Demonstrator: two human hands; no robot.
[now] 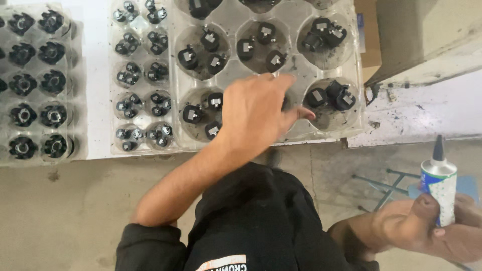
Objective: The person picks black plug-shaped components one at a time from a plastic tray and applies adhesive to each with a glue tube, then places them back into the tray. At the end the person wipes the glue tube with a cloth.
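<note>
Far left: clear blister tray [75, 90] of black round parts, cut off at the edge. Left hand [256, 113] spread loosely over the big-cupped clear tray [351, 75], hiding one cup. Right hand [427, 226] gripping a white glue bottle [439, 183], black nozzle, speckled label.

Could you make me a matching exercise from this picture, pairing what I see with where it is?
Things:
1. left hand
2. right hand
3. small black parts
4. glue bottle

Places:
A. lying in round clear cups
B. reaching over the clear tray
C. low at the right, wrapped round the bottle
D. upright, dark nozzle on top

Pairs: 1-B, 2-C, 3-A, 4-D
</note>
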